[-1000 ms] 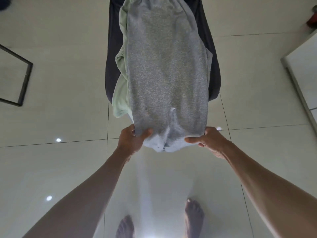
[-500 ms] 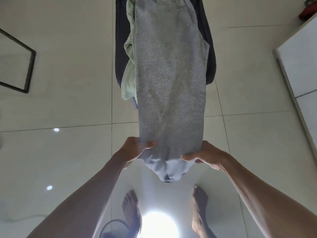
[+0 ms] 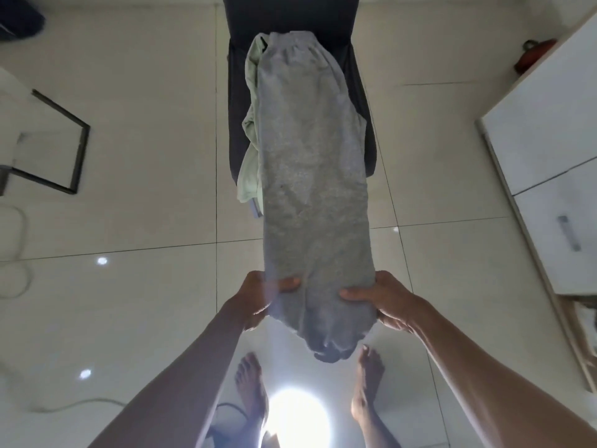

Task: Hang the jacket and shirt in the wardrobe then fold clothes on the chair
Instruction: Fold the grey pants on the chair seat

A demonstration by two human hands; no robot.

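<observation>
A long grey garment stretches from the dark chair toward me, its far end resting on the seat. My left hand grips its near left edge and my right hand grips its near right edge. The near end sags in a fold between my hands. A pale green garment lies under the grey one on the chair and hangs off its left side.
Glossy white floor tiles surround the chair. A white cabinet stands at the right with a red object behind it. A black metal frame is on the left, and a white cable lies nearby. My bare feet are below.
Both hands have pulled the near end of the grey garment toward me and lower, stretching it off the chair. More of the chair back shows now.
</observation>
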